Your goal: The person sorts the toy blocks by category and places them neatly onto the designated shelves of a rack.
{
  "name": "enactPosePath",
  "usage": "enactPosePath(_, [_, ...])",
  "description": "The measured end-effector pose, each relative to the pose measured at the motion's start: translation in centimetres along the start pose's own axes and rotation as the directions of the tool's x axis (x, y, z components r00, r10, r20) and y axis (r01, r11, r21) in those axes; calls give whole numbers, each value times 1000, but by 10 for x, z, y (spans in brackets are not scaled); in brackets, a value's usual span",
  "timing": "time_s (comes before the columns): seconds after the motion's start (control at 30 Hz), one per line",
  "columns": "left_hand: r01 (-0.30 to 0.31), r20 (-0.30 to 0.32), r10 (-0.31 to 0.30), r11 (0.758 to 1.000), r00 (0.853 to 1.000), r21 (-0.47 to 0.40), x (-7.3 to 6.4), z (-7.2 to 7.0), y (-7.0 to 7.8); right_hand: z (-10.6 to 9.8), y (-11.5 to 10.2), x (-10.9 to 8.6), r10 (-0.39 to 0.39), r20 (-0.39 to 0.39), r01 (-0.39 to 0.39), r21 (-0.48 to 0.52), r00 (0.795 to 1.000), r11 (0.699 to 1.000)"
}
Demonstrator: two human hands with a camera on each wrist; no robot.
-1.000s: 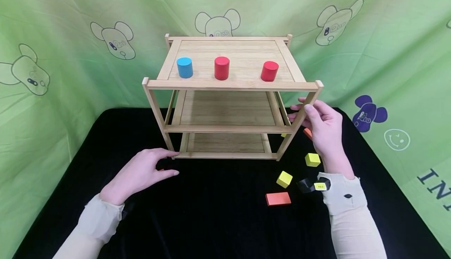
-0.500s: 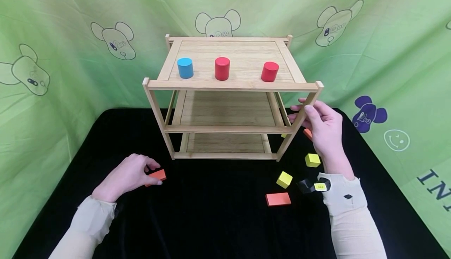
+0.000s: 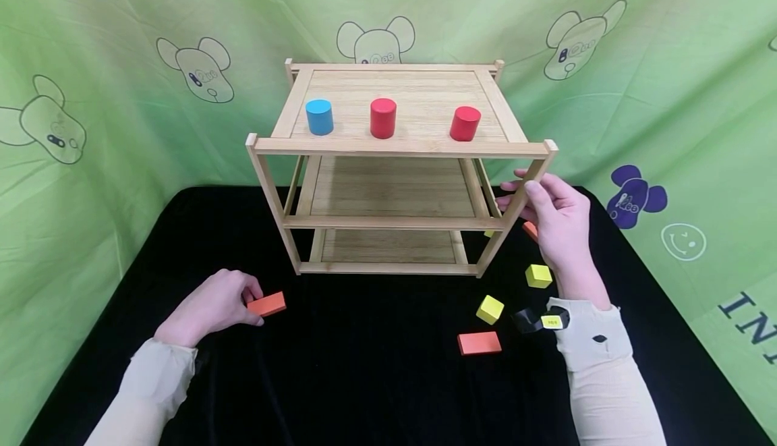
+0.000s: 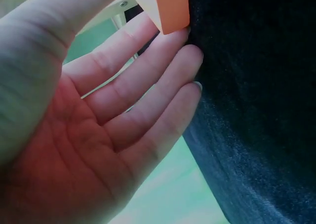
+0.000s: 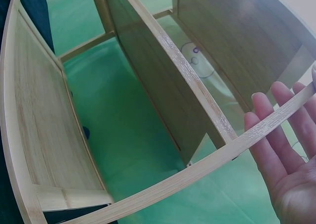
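Note:
At the lower left, an orange block (image 3: 267, 304) lies on the black cloth. My left hand (image 3: 209, 308) has its thumb on the near side and fingers on the far side, pinching the block's left end. In the left wrist view the block (image 4: 170, 9) touches the fingertips, with the other fingers loosely extended. A three-tier wooden shelf (image 3: 394, 149) stands in the middle. My right hand (image 3: 555, 213) grips its front right post, thumb in front and fingers behind. In the right wrist view the fingers (image 5: 276, 142) show behind that post.
A blue cylinder (image 3: 319, 117) and two red cylinders, the middle one (image 3: 383, 119) and the right one (image 3: 465, 124), stand on the top tier. Near the right forearm lie two yellow cubes, one nearer (image 3: 490, 309) and one farther (image 3: 538, 276), plus a flat red block (image 3: 479, 343).
My left hand has moved from the shelf's lower left corner, down and left, to the orange block, which has come into view. My right hand has stayed at the post.

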State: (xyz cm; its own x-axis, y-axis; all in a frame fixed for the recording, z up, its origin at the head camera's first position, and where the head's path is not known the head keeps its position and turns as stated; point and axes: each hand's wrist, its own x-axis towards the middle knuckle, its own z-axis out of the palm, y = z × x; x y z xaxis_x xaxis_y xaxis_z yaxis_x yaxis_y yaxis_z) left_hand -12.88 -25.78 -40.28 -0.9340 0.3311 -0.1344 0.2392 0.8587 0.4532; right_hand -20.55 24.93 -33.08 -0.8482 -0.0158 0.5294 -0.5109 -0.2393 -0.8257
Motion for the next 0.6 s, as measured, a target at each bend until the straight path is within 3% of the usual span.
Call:
enactPosePath(0.37, [-112,-89,106,991,990,-69,-1,-4,0,0,0,0,3,-4,-3,11,1000,1000])
enactPosePath(0.6, [-131,-162,115,987,980,-89,0,-8,6,0,0,0,1,0,-1,4,1000,1000])
